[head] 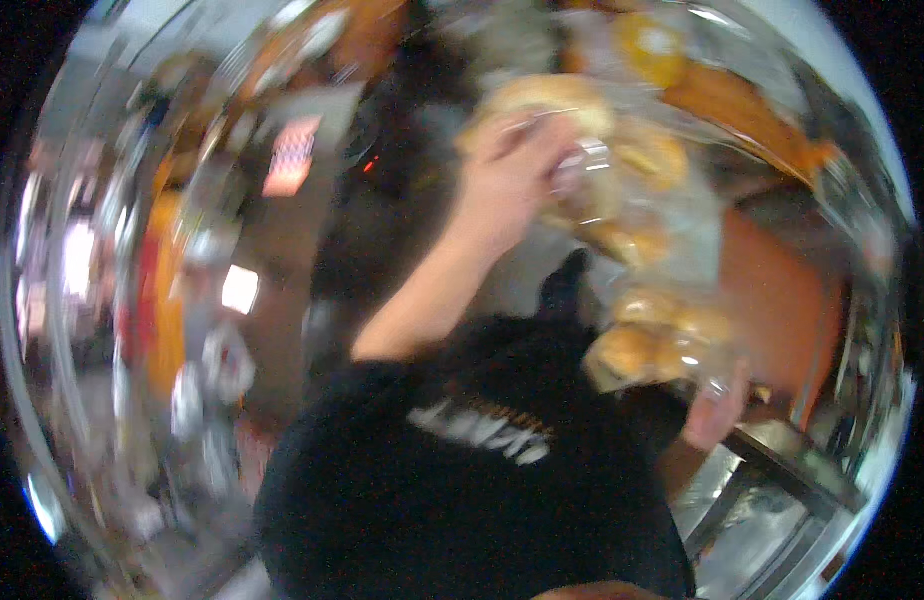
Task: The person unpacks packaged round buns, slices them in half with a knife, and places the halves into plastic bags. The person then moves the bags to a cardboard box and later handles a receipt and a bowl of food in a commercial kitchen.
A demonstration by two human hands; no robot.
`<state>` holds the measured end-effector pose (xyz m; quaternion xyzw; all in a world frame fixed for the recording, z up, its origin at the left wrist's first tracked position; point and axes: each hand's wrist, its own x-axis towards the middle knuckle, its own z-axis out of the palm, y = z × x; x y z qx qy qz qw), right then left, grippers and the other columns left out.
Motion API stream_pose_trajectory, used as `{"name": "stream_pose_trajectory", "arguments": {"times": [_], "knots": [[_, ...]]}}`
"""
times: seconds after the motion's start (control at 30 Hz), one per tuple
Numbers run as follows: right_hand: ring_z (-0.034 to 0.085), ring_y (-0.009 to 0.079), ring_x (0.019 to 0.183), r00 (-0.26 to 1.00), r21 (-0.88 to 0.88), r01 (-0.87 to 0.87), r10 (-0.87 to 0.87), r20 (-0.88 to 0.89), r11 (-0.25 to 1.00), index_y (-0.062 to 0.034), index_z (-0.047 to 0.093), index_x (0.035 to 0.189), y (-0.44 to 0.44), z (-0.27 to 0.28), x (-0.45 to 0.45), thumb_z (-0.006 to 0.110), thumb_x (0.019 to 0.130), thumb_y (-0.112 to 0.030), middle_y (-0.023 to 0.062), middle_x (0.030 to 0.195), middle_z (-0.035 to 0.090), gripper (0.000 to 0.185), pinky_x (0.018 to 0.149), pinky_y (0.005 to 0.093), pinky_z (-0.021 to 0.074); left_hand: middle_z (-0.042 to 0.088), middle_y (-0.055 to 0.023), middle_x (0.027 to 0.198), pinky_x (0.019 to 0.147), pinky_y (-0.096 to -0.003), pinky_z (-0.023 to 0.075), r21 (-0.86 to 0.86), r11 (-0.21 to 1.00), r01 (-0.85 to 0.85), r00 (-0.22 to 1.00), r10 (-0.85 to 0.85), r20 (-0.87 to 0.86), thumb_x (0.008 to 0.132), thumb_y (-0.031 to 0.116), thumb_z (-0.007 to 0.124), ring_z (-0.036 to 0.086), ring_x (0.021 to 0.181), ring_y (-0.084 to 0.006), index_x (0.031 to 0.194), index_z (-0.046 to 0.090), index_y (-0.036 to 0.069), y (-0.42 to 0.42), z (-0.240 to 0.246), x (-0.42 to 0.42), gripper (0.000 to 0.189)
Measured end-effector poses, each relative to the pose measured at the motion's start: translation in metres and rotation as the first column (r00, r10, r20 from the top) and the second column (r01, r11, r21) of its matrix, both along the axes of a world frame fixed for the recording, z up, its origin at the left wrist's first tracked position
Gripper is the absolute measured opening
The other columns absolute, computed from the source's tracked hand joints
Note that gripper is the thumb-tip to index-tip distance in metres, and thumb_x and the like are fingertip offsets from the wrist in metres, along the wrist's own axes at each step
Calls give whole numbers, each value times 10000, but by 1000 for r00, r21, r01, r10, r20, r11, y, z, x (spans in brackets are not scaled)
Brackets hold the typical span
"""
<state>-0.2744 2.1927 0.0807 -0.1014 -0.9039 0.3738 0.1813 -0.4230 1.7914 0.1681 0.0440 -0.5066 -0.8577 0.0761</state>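
Motion blur softens the whole view. My left hand [518, 165] reaches up and grips a clear plastic bag of bread rolls [552, 94], its fingers curled against the film. More golden rolls [649, 154] show through clear plastic just right of that hand. Lower right, my right hand [715, 412] holds the edge of a clear bag with several round rolls [642, 341]. That bag hangs in front of my black T-shirt [462, 495], which bears writing. Whether the two groups of rolls share one bag, I cannot tell.
An orange-brown panel [781, 300] stands right of the rolls, with a metal-framed unit [762, 495] below it. Another orange-brown surface [739, 116] lies upper right, near a yellow round thing [649, 49]. On the left, a pink-red printed item [293, 154] rests on a grey-brown surface [282, 232].
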Motion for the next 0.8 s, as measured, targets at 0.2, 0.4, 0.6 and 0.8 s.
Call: {"name": "stream_pose_trajectory", "arguments": {"times": [0.2,0.4,0.6,0.8], "knots": [[662,167,964,906,-891,305,-392,161,337,-80,724,1174,54,53,-188,724,993,-143,23,1109,717,192,790,293,541,711,-20,958,634,-290,533,-18,991,-133,987,131,-96,1019,157,707,668,829,-116,1095,719,52,100,68,-224,130],[677,160,1073,901,-951,70,-429,-70,302,-64,724,1212,140,121,-361,696,993,-165,31,1147,728,242,907,306,550,594,-12,777,604,-289,418,25,978,209,947,-196,-254,1035,145,675,535,675,-130,945,665,42,173,126,-433,137],[709,192,965,932,-718,-195,-103,-349,668,-33,681,1247,279,141,-591,696,1022,-218,90,1103,725,291,844,337,615,492,-15,757,597,-301,377,180,911,370,916,-326,-235,1069,119,597,451,659,-150,959,606,39,274,128,-702,136],[705,250,978,482,-697,-622,528,-699,-356,-36,639,1290,397,150,-887,757,975,-241,116,1173,670,394,843,360,593,686,-100,929,822,-374,562,144,535,832,464,-531,-709,1014,242,691,702,903,-285,1208,696,6,344,116,-915,305]]}}
